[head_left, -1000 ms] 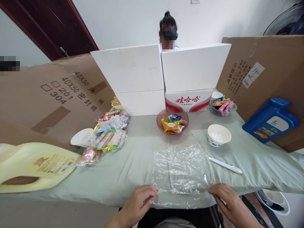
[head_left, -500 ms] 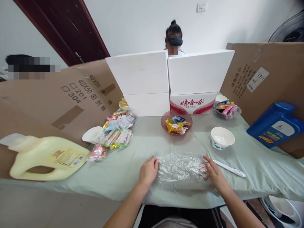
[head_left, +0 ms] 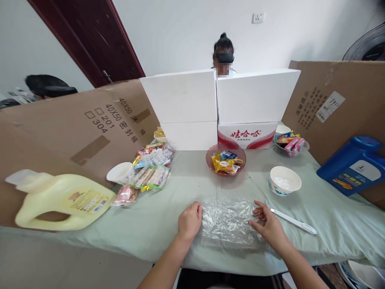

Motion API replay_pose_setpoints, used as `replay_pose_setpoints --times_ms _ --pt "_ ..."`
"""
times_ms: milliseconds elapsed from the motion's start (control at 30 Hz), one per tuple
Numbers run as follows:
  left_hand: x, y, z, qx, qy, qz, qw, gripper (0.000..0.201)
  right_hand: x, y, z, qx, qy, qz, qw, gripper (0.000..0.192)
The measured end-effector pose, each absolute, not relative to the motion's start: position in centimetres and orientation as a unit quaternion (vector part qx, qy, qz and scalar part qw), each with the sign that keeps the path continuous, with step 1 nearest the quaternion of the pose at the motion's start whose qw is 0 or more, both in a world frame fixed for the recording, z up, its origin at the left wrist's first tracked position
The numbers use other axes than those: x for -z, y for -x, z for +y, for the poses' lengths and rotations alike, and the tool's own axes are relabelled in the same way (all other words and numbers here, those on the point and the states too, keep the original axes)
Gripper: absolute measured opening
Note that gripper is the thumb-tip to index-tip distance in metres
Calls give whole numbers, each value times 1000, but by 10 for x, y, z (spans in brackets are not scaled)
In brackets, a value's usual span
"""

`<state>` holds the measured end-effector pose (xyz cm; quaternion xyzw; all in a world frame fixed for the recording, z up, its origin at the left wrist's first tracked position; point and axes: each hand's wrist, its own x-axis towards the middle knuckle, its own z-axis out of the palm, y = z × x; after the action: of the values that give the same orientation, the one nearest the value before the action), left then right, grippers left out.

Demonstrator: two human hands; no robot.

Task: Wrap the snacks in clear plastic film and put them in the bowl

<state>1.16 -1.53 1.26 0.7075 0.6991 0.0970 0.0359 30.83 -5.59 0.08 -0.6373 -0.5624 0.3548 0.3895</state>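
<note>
A crinkled clear plastic bag (head_left: 227, 222) lies flat on the green cloth near the table's front edge. My left hand (head_left: 190, 220) is closed, pinching the bag's left edge between thumb and fingers. Over the bag's right end, my right hand (head_left: 266, 222) has its fingers curved and apart; whether the fingertips touch the plastic I cannot tell. Just right of that hand lies a white, slim-handled tool (head_left: 294, 221), its kind unclear. Behind it stands a white bowl (head_left: 284, 180) with a blue pattern. Farther back, a pink glass bowl (head_left: 210, 166) holds wrapped snacks.
White boxes (head_left: 186, 100) wall off the far side, with a person (head_left: 223, 56) behind. Cardboard sheets flank both sides. Left are a pale yellow jug (head_left: 60, 192), a white cup (head_left: 120, 172) and packaged snacks (head_left: 153, 174). Right are a blue bottle (head_left: 355, 164) and a snack-filled clear bowl (head_left: 290, 146).
My right hand has shifted slightly left, its thumb now over the plastic. The pinkish patch under its fingers no longer shows. My left hand keeps its pinch; the view has tilted slightly.
</note>
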Motion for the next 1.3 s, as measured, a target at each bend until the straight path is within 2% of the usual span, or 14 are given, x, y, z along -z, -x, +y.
replay_pose_setpoints --times_ms 133,233,300,600,900,1000,1100,1200,1300 --pt "-6 -11 -14 -107 -715 691 7 19 -3 -307 -52 -287 630 -653 307 56" --pt "-1 -10 -13 -111 -713 692 -11 21 -1 -306 -48 -236 631 -677 296 36" --pt "0 -10 -13 -101 -712 695 -10 22 1 -308 -44 -203 640 -677 302 30" --pt "-17 -15 -5 -7 -712 701 25 28 4 -310 -17 -92 673 -684 266 29" --pt "-19 -16 0 7 -702 712 34 28 10 -300 -12 -12 696 -699 161 26" --pt "-26 -16 2 -25 -694 720 4 21 10 -299 -12 5 693 -707 140 26" --pt "-32 -26 0 -119 -735 666 -48 15 11 -298 -12 16 690 -713 126 26" --pt "-27 -42 -5 -164 -846 507 3 22 11 -298 -12 27 688 -716 116 28" --pt "-12 -54 -10 -126 -905 401 64 57 9 -303 -12 35 685 -720 108 29"
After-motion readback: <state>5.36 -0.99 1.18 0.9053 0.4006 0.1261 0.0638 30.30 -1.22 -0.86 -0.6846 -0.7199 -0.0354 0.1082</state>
